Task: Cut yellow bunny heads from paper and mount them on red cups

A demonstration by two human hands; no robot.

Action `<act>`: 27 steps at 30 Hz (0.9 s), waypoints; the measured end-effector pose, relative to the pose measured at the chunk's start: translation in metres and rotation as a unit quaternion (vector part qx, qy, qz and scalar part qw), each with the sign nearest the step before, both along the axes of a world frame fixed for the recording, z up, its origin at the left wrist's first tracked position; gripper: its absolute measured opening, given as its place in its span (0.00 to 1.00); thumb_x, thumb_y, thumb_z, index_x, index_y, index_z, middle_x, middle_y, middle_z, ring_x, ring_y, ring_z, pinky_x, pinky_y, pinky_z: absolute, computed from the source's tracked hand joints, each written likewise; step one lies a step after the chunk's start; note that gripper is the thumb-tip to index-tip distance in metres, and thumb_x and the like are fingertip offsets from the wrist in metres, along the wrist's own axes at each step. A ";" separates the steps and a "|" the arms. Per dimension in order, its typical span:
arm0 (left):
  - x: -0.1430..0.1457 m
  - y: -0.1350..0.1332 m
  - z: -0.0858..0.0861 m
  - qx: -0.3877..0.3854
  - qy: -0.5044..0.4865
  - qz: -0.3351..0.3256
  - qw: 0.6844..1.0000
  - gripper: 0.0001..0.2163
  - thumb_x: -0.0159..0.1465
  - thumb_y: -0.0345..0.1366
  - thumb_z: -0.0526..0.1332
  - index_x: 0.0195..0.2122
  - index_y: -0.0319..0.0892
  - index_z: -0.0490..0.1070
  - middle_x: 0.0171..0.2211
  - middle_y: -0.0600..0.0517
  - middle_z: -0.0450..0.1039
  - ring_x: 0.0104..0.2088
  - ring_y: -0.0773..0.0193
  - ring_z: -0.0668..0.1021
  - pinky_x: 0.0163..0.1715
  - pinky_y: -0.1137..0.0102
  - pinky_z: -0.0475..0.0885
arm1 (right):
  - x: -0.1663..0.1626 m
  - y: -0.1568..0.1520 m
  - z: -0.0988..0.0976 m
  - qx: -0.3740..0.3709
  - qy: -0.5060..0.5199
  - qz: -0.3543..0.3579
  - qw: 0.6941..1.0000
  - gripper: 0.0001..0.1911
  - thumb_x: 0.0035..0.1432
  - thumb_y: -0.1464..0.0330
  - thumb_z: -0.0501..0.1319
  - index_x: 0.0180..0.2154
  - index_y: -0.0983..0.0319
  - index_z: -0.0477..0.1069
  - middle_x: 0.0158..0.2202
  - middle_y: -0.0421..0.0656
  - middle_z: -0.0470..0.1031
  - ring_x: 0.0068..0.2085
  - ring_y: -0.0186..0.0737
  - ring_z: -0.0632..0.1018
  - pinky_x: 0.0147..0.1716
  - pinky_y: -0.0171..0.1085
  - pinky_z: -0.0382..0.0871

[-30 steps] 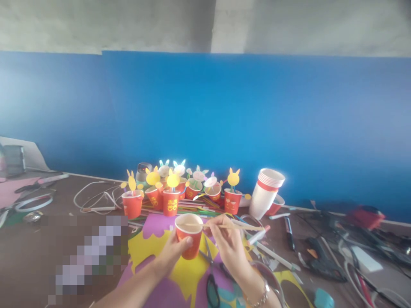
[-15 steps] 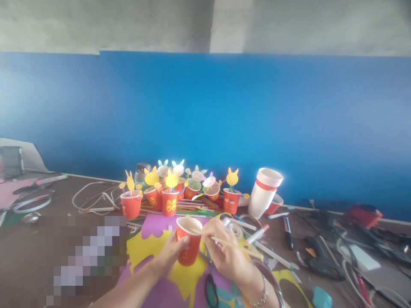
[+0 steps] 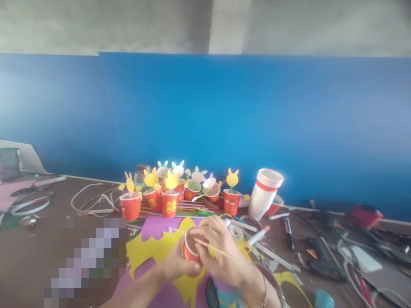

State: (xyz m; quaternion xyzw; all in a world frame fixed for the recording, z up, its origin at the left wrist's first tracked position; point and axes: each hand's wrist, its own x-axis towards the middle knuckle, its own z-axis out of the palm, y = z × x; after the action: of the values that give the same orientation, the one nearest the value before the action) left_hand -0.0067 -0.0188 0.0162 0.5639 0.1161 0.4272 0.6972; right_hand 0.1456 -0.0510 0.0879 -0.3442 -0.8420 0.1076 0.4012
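A red paper cup [image 3: 190, 256], tilted with its mouth partly toward me, is gripped in my left hand [image 3: 171, 262]. My right hand [image 3: 223, 256] pinches a thin yellow-orange stick [image 3: 214, 248] at the cup's rim, its fingers covering the right side of the mouth. A thin pale tip [image 3: 178, 231] pokes out left of the rim; whether it belongs to the same stick is hidden. Below the hands lie yellow paper [image 3: 149, 249] and purple paper [image 3: 154, 225] with cut-outs, and black-handled scissors [image 3: 212, 293], partly covered.
Behind stand several red cups [image 3: 169, 204] with paper animal heads and flowers. Stacked white cups [image 3: 261, 199] lean at right. Tape [image 3: 236, 231], a marker [image 3: 288, 233], a glue gun [image 3: 324, 259] and cables lie on the right. White cables [image 3: 93, 199] curl at left; a blue partition [image 3: 205, 111] rises behind.
The cup has come lower and tipped over, with my left thumb across its side. My right hand has moved left, over the rim, and the pale tip now shows beyond it.
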 end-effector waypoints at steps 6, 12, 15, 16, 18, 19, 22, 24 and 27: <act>-0.018 0.014 -0.007 -0.031 0.078 0.217 0.973 0.35 0.39 0.55 0.71 0.46 0.40 0.72 0.29 0.51 0.71 0.31 0.61 0.72 0.34 0.67 0.67 | 0.023 -0.001 0.022 -0.123 0.022 -0.035 0.992 0.05 0.55 0.73 0.55 0.35 0.60 0.67 0.26 0.38 0.69 0.27 0.35 0.70 0.29 0.35 0.64; -0.022 0.008 -0.013 -0.107 0.107 0.293 0.944 0.29 0.45 0.58 0.67 0.39 0.40 0.74 0.36 0.46 0.75 0.37 0.56 0.75 0.40 0.63 0.69 | 0.032 0.004 0.024 -0.240 0.022 -0.081 0.967 0.07 0.61 0.70 0.52 0.35 0.60 0.69 0.27 0.39 0.76 0.28 0.36 0.75 0.28 0.34 0.65; -0.016 0.004 -0.012 -0.088 0.095 0.262 0.956 0.26 0.47 0.54 0.68 0.39 0.39 0.72 0.35 0.46 0.75 0.36 0.56 0.75 0.39 0.63 0.70 | 0.029 0.002 0.020 -0.245 -0.022 -0.074 0.966 0.08 0.61 0.70 0.51 0.35 0.59 0.68 0.25 0.39 0.77 0.26 0.36 0.76 0.27 0.34 0.64; -0.014 0.002 -0.012 -0.071 0.090 0.230 0.966 0.26 0.47 0.52 0.69 0.41 0.39 0.72 0.34 0.47 0.75 0.35 0.57 0.75 0.38 0.64 0.70 | 0.025 0.001 0.019 -0.232 -0.045 -0.068 0.969 0.08 0.61 0.71 0.51 0.34 0.59 0.68 0.25 0.39 0.76 0.26 0.36 0.75 0.26 0.34 0.63; -0.009 0.000 -0.012 -0.029 0.082 0.146 0.985 0.28 0.46 0.49 0.71 0.45 0.40 0.71 0.34 0.48 0.74 0.34 0.59 0.75 0.37 0.66 0.70 | 0.017 -0.001 0.015 -0.196 -0.099 -0.061 0.974 0.10 0.61 0.71 0.51 0.31 0.59 0.69 0.23 0.39 0.75 0.24 0.35 0.73 0.22 0.33 0.58; -0.008 -0.001 -0.012 -0.011 0.078 0.118 0.990 0.28 0.47 0.48 0.71 0.46 0.40 0.70 0.35 0.47 0.74 0.35 0.58 0.75 0.38 0.66 0.70 | 0.014 -0.002 0.014 -0.186 -0.120 -0.061 0.973 0.11 0.62 0.71 0.50 0.30 0.59 0.69 0.22 0.39 0.74 0.22 0.35 0.72 0.21 0.33 0.55; -0.007 -0.001 -0.011 0.012 0.068 0.136 0.988 0.29 0.48 0.48 0.70 0.48 0.41 0.68 0.41 0.46 0.73 0.41 0.55 0.74 0.41 0.66 0.69 | 0.010 -0.002 0.013 -0.196 -0.124 -0.087 0.969 0.08 0.61 0.68 0.53 0.33 0.59 0.69 0.21 0.38 0.74 0.22 0.35 0.72 0.22 0.33 0.54; -0.009 0.000 -0.011 0.014 0.071 0.171 0.983 0.30 0.47 0.48 0.71 0.49 0.42 0.67 0.41 0.47 0.72 0.40 0.56 0.74 0.40 0.67 0.69 | 0.014 0.000 0.014 -0.213 -0.112 -0.100 0.965 0.05 0.59 0.68 0.56 0.33 0.59 0.70 0.21 0.37 0.75 0.23 0.35 0.73 0.22 0.32 0.55; -0.010 0.001 -0.011 0.014 0.074 0.169 0.983 0.32 0.46 0.47 0.72 0.51 0.44 0.65 0.38 0.49 0.72 0.37 0.59 0.74 0.38 0.68 0.70 | 0.021 0.002 0.018 -0.219 -0.114 -0.112 0.962 0.08 0.58 0.69 0.56 0.27 0.60 0.70 0.21 0.38 0.74 0.23 0.34 0.72 0.23 0.32 0.54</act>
State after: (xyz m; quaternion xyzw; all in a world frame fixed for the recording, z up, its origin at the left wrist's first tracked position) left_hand -0.0163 -0.0176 0.0050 0.5755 0.2549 0.4975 0.5969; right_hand 0.1666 -0.0487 0.1057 -0.5258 -0.7942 0.2036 0.2266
